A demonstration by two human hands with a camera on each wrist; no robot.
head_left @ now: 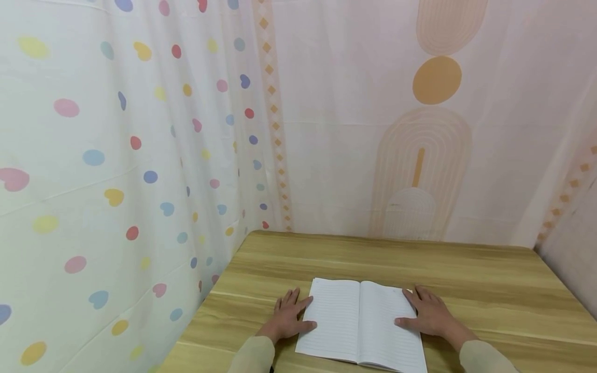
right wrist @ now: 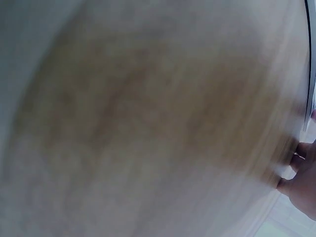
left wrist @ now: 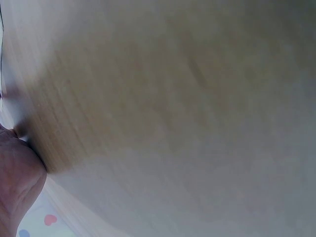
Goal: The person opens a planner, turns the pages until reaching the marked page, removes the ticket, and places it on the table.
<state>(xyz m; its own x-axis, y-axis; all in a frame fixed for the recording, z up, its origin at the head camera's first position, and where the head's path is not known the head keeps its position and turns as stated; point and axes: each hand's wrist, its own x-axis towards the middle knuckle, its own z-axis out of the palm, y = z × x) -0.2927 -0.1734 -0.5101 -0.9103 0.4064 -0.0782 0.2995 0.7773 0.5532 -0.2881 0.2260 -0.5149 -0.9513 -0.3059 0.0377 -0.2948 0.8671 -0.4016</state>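
A ruled notebook (head_left: 336, 321) lies spread open on the wood-grained table (head_left: 396, 259), near the edge closest to the person, its spine running roughly up and down between two pale lined pages. The right page bulges a little beside the fold, while the left one lies flatter

The left hand (head_left: 288, 318) rests at the outer edge of the left page — its fingers are extended and spread apart, gripping nothing, with the thumb and the index finger reaching onto the paper and the others lying past the edge, over the table. The right hand (head_left: 429, 313) mirrors it at the outer edge of the right page: the thumb lies on the paper, the index finger touches near the upper corner, and the remaining fingers are loosely stretched beyond the page — again with nothing clasped

Pale sleeves (head_left: 252, 355) cover both forearms down to about the wrists. To the left hangs a white curtain (head_left: 154, 103) printed with coloured hearts and dots; behind the table hangs another cloth (head_left: 336, 155) with beige arches, a mustard oval and a border of small diamonds

Both wrist views are mostly blurred table surface, with only part of each hand showing at the outer side, too little there to tell the contact
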